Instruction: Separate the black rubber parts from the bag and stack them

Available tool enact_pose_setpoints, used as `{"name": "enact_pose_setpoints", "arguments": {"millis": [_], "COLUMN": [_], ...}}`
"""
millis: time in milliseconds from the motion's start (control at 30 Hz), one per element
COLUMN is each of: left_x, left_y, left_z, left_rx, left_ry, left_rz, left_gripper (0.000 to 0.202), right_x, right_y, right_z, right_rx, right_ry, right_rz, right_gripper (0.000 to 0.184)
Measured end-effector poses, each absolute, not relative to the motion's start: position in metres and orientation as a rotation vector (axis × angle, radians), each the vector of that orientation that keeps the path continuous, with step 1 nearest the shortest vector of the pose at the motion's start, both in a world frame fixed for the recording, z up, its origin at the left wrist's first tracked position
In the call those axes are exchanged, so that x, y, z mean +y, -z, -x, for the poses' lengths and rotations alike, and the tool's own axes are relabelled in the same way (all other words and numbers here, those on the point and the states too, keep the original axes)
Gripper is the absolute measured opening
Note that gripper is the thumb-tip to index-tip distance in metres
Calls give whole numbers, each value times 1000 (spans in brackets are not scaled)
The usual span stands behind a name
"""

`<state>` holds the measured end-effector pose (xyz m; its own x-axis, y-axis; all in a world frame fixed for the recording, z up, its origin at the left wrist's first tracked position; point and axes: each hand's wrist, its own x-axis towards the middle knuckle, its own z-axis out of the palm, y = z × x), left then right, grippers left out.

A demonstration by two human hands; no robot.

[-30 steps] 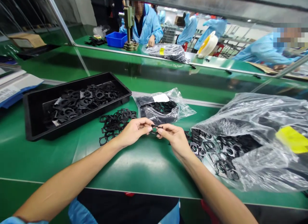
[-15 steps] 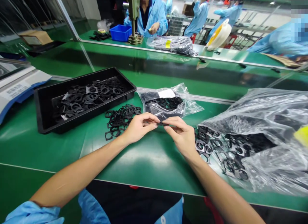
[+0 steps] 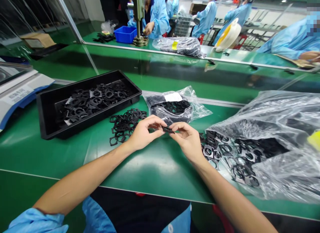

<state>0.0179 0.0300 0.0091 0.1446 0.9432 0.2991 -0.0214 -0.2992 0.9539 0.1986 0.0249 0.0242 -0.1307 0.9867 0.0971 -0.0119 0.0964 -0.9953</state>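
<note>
The fingers of my left hand (image 3: 146,133) and right hand (image 3: 188,139) pinch a thin black part (image 3: 168,129) by its opposite ends, above the bench (image 3: 150,168). Uneven pressure from my two sides could bend or crack it; a slack pinch could let it slip. Dropped, it might get mixed into the loose pile (image 3: 126,123) at nine o'clock, or the pieces (image 3: 209,151) by the large bag's (image 3: 287,123) mouth, near four o'clock.

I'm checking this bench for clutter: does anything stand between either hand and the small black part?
Nothing visible does: the left hand and right hand both grip the black part at their fingertips. The clear bag lies beyond them, not in between.
</note>
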Motion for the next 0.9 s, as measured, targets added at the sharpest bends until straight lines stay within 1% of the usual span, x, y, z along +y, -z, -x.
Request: {"name": "enact_pose_setpoints", "arguments": {"millis": [100,267,433,733,900], "left_x": [25,20,19,19,21], "left_y": [-11,-12,-13,-12,-11], "left_z": [-20,-21,-22,-22,-20], "left_rx": [911,904,833,870,933], "left_ry": [-1331,-1411,-1454,-1455,-1475], "left_rz": [-1529,-1653,-1733,-1743,-1882], "left_gripper": [22,16,15,11,4], "right_x": [26,26,26,26,26], "right_y": [-24,-22,-21,-20,-18], "right_z": [-198,-197,-196,-197,-198], "right_rx": [-1238,-1227,-1233,-1233,-1259], "right_ry": [-1385,-1523,-1525,-1537,-1522], "right_rz": [1034,993,948,956,980], "right_gripper": [29,34,34,33,33]}}
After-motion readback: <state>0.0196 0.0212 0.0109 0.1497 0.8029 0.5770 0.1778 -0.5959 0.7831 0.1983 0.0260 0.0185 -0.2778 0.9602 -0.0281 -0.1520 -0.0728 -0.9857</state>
